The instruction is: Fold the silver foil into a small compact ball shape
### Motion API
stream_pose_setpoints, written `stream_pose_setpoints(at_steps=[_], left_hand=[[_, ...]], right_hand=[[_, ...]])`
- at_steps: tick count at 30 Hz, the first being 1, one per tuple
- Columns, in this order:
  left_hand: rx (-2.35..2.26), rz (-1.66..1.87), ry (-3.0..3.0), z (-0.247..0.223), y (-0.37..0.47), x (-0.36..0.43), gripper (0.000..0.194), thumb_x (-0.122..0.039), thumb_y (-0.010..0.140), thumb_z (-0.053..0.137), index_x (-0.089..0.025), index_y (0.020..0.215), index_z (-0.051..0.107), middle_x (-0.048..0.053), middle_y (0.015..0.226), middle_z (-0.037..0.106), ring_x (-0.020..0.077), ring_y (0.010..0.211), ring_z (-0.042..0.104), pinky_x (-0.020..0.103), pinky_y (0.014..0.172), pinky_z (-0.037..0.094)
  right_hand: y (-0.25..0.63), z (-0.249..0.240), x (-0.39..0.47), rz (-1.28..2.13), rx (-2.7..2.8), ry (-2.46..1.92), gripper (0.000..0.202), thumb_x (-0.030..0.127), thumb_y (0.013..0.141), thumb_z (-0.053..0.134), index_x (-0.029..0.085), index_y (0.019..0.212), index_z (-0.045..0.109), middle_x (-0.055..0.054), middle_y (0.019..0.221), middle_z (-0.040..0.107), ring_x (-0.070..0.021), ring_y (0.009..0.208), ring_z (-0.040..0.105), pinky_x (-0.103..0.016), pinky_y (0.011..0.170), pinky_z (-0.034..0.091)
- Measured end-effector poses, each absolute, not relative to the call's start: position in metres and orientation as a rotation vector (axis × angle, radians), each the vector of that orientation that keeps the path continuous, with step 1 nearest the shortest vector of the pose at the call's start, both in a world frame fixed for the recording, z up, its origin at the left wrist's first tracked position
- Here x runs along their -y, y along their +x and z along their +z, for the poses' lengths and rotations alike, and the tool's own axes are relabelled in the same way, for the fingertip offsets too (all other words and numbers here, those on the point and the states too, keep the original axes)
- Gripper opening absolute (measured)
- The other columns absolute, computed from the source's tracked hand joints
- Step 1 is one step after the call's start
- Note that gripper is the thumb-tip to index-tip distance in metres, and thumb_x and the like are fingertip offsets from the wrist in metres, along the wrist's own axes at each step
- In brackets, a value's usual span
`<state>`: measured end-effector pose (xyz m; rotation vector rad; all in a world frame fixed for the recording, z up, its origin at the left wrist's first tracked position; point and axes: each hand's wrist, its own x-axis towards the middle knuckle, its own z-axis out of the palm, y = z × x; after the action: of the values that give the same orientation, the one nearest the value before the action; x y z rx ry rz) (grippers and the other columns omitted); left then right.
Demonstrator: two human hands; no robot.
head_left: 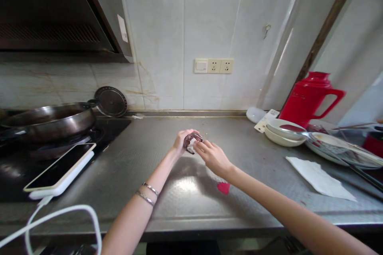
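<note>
Above the middle of the metal counter, my left hand is closed around a small dark brown, shiny curved object. My right hand meets it from the right, its fingers pinched together at the object's edge. Something whitish shows between the fingertips, too small to make out. A small red piece lies on the counter below my right wrist.
At the left, a phone on a white power bank with a cable, and a pan on the stove. To the right are a white napkin, stacked bowls, a plate and a red thermos.
</note>
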<state>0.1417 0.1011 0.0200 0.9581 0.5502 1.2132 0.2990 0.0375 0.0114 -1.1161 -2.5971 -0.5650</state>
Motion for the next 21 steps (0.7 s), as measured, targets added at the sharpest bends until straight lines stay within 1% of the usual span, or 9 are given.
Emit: stream_pose_setpoints(at_steps=[3, 5, 9, 12, 14, 18, 21], left_hand=[[-0.531, 1.277, 0.933, 0.018, 0.147, -0.1, 0.024, -0.031, 0.07, 0.062, -0.008, 0.074, 0.068, 0.013, 0.069, 0.07, 0.0226, 0.061, 0.065, 0.031, 0.061, 0.048], [-0.533, 1.322, 0.868, 0.015, 0.149, -0.099, 0.025, -0.032, 0.069, 0.062, -0.009, 0.075, 0.067, 0.012, 0.068, 0.07, 0.0222, 0.06, 0.065, 0.031, 0.061, 0.048], [-0.536, 1.341, 0.769, 0.01, 0.15, -0.099, 0.025, -0.036, 0.07, 0.06, -0.012, 0.077, 0.065, 0.009, 0.068, 0.07, 0.0214, 0.06, 0.065, 0.03, 0.059, 0.047], [-0.526, 1.35, 0.737, 0.009, 0.15, -0.099, 0.027, -0.038, 0.07, 0.058, -0.013, 0.076, 0.064, 0.007, 0.066, 0.069, 0.0208, 0.059, 0.065, 0.03, 0.058, 0.047], [-0.522, 1.355, 0.723, 0.008, 0.151, -0.099, 0.027, -0.039, 0.07, 0.058, -0.014, 0.076, 0.064, 0.008, 0.066, 0.069, 0.021, 0.06, 0.065, 0.031, 0.06, 0.047], [-0.492, 1.338, 0.713, 0.007, 0.154, -0.099, 0.024, -0.036, 0.071, 0.058, -0.014, 0.077, 0.065, 0.009, 0.07, 0.071, 0.0228, 0.065, 0.067, 0.034, 0.066, 0.049], [-0.425, 1.268, 0.713, 0.008, 0.148, -0.102, 0.025, -0.032, 0.072, 0.056, -0.013, 0.083, 0.066, 0.011, 0.079, 0.072, 0.0262, 0.075, 0.069, 0.038, 0.074, 0.05]], right_hand=[[0.287, -0.004, -0.032, -0.286, 2.457, -1.213, 0.054, -0.002, 0.08, 0.042, 0.017, 0.13, 0.045, -0.013, 0.133, 0.05, -0.0227, 0.112, 0.051, -0.033, 0.084, 0.05], [0.275, -0.011, -0.028, -0.128, 2.342, -1.253, 0.057, -0.003, 0.077, 0.042, 0.017, 0.13, 0.046, -0.012, 0.132, 0.051, -0.0205, 0.112, 0.053, -0.03, 0.087, 0.049], [0.253, -0.016, -0.028, 0.097, 2.086, -1.249, 0.04, 0.002, 0.081, 0.043, 0.015, 0.118, 0.055, -0.01, 0.114, 0.059, -0.0176, 0.096, 0.06, -0.026, 0.08, 0.05], [0.247, -0.014, -0.032, 0.212, 2.003, -1.172, 0.029, 0.009, 0.086, 0.046, 0.017, 0.111, 0.057, -0.008, 0.105, 0.06, -0.0142, 0.082, 0.062, -0.023, 0.074, 0.049], [0.249, -0.011, -0.035, 0.215, 2.026, -1.179, 0.023, 0.013, 0.089, 0.047, 0.018, 0.11, 0.057, -0.007, 0.106, 0.06, -0.0135, 0.078, 0.062, -0.023, 0.072, 0.049], [0.258, -0.002, -0.039, 0.059, 2.18, -1.299, 0.02, 0.017, 0.093, 0.044, 0.018, 0.108, 0.057, -0.008, 0.105, 0.062, -0.0175, 0.089, 0.063, -0.024, 0.073, 0.047], [0.269, 0.009, -0.041, -0.133, 2.381, -1.336, 0.023, 0.019, 0.095, 0.038, 0.017, 0.11, 0.055, -0.01, 0.105, 0.062, -0.0179, 0.082, 0.063, -0.025, 0.066, 0.045]])
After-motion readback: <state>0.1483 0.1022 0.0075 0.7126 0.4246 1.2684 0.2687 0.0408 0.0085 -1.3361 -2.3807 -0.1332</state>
